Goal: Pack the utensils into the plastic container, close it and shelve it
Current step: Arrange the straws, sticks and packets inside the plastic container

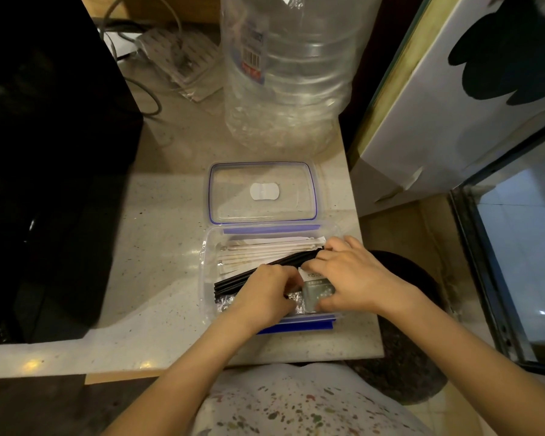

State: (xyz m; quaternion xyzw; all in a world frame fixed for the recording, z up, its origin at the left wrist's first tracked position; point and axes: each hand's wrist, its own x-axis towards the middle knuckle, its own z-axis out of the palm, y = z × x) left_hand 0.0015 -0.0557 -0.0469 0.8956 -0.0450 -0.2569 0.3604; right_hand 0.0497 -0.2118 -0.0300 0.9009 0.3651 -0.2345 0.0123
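My left hand [266,289] curled inside plastic container [205,262], fingers on black sticks [265,269]. My right hand [343,275] fingers bent, pressing small packet [316,287]. Container near counter [158,234] right edge. White wrapped utensils [265,250] lie inside. Lid [262,192] open just behind, big bottle [290,73] beyond.

Lid [262,212] behind container [205,272]

Two bare forearms with no sleeves, left hand [265,294] and right hand [356,278] without rings or watch, white top [296,404] speckled with small multicoloured paint-like flecks
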